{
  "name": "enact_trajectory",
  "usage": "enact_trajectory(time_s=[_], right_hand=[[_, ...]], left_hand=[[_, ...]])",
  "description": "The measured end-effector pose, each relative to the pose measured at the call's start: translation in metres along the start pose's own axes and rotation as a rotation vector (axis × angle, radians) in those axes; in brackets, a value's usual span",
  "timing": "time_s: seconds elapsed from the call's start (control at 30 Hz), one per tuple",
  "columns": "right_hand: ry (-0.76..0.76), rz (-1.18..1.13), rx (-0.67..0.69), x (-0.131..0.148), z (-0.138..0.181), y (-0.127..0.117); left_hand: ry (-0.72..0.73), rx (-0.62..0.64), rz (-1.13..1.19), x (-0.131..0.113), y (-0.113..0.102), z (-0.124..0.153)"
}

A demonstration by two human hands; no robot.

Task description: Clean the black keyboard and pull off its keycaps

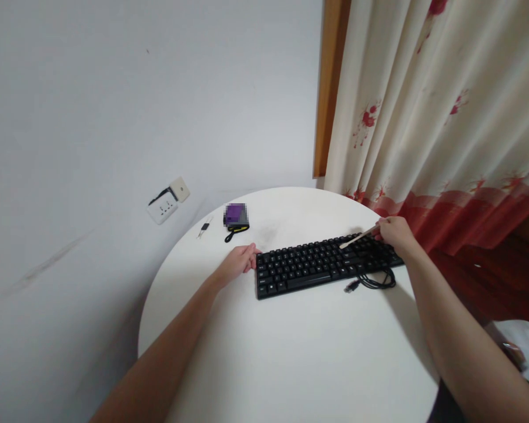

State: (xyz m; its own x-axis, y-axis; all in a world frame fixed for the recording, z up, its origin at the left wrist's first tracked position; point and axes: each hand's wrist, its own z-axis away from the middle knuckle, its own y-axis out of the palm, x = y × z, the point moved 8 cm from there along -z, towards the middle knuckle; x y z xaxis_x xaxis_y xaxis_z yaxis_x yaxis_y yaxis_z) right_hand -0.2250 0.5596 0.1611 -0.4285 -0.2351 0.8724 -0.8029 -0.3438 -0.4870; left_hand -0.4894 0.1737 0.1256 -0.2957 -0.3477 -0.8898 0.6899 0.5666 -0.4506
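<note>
A black keyboard (pixel 321 264) lies across the far half of a round white table (pixel 291 352). My left hand (pixel 240 262) rests at the keyboard's left end, fingers curled against its edge. My right hand (pixel 392 230) is at the keyboard's right end, closed around a thin pale stick-like tool (pixel 357 238) whose tip points left over the keys. The keyboard's black cable (pixel 372 282) lies coiled on the table just in front of its right part, the plug end loose.
A small purple and black object with a strap (pixel 235 217) and a small key-puller-like tool (pixel 204 228) lie at the table's far left. A wall socket (pixel 167 202) sits on the white wall. A cream and red curtain (pixel 445 117) hangs at right.
</note>
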Motion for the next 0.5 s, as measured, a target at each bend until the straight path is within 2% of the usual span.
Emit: enact_trajectory(time_s=[0.5], right_hand=[[0.056,-0.105,-0.093,-0.042,-0.021,-0.042]], left_hand=[[0.015,-0.012,-0.017,0.0,-0.002,-0.001]])
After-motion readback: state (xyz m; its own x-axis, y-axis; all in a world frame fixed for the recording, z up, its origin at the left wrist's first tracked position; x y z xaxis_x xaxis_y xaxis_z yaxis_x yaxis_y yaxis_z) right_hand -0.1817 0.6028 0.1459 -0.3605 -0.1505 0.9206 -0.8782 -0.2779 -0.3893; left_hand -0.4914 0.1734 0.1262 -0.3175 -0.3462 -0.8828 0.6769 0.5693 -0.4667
